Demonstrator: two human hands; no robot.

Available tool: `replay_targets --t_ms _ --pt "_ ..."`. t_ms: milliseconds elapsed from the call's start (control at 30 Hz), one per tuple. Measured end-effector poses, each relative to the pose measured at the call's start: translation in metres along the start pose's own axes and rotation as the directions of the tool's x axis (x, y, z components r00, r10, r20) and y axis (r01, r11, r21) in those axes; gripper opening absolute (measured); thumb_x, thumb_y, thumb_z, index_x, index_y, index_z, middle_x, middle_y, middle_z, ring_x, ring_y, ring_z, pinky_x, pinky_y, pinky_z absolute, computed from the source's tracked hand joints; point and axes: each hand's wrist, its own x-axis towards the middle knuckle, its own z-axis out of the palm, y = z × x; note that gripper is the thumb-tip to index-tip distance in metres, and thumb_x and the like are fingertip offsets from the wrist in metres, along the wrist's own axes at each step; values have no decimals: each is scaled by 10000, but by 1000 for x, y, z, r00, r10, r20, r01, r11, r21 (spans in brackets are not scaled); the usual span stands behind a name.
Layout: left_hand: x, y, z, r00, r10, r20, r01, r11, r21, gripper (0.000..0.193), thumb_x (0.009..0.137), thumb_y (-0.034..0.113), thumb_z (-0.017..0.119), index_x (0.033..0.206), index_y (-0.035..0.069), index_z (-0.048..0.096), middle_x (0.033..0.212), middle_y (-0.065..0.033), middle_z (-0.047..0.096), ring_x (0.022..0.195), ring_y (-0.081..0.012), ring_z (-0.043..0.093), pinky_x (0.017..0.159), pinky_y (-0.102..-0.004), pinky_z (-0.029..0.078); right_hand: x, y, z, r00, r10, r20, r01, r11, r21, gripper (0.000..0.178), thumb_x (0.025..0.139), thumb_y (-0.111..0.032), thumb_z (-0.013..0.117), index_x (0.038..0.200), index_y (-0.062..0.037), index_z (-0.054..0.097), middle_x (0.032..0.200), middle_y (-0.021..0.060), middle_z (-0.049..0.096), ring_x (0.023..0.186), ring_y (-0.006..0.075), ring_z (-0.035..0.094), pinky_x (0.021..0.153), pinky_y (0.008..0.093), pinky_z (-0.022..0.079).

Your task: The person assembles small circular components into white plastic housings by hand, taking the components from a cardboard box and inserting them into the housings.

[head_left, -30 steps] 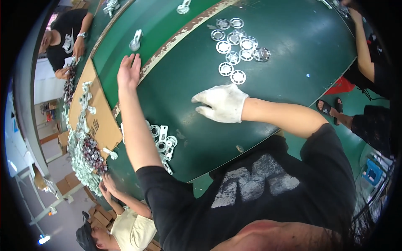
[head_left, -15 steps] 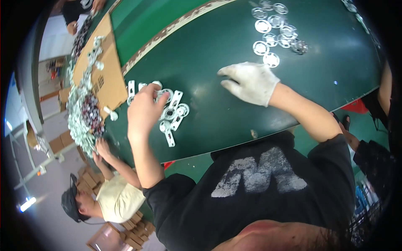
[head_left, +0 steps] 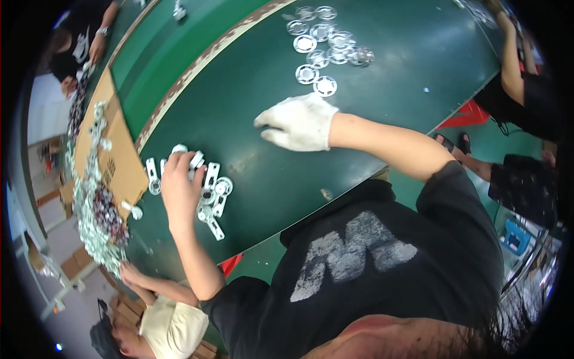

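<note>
Several white parts (head_left: 209, 194), each with a round ring and a flat slotted arm, lie in a loose cluster on the dark green table. My bare left hand (head_left: 181, 184) reaches over this cluster with curled fingers. A white part (head_left: 197, 160) shows between its thumb and fingertips, and the fingers partly hide it. My right hand (head_left: 301, 124), in a white glove, hovers at the middle of the table. Its thumb and fingers are apart, and I see nothing between them. Just beyond it lie several clear and silvery round discs (head_left: 320, 58).
At the left, a cardboard sheet (head_left: 122, 149) borders a heap of pale green and dark red parts (head_left: 95, 221). One loose white part (head_left: 133, 209) lies nearby. Co-workers sit at left and right. A green belt (head_left: 179, 42) runs along the table's far side.
The whole view has shifted, so the table and parts appear farther left. A white part now shows between my left thumb and fingers. My right hand stays near the discs, its shape much the same.
</note>
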Motion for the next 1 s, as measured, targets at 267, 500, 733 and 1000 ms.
replay_targets --t_ms 267,500,733,1000 --pt "43 64 8 959 -203 -197 -37 601 -798 273 947 57 717 1173 -11 579 986 -50 666 814 -93 636 707 -226 537 -5 1 -1 866 -285 -411 319 948 13 631 805 -361 721 1340 -56 583 1261 165 639 1173 350 619 985 457 520" --pt "97 146 19 976 -144 -164 -109 329 -938 189 997 155 665 1079 12 573 871 -16 628 631 -44 496 564 -191 390 12 10 12 633 -82 -769 233 969 88 570 879 -160 697 1375 -32 447 1069 174 661 938 366 684 771 471 551" --pt "122 159 36 830 285 -480 -466 826 -317 282 933 50 636 1209 -5 654 1177 -179 636 1080 -300 626 945 -369 505 13 36 -29 494 219 -841 201 913 356 353 969 -153 533 1288 -23 612 1238 185 659 1154 304 639 987 385 497" --pt "109 156 75 884 306 -354 -412 867 -279 241 779 167 809 981 121 687 1163 -24 641 1046 -265 596 862 -389 488 6 41 -54 571 543 -616 222 620 753 328 914 -332 640 1004 -16 631 795 76 668 746 180 625 730 337 502"
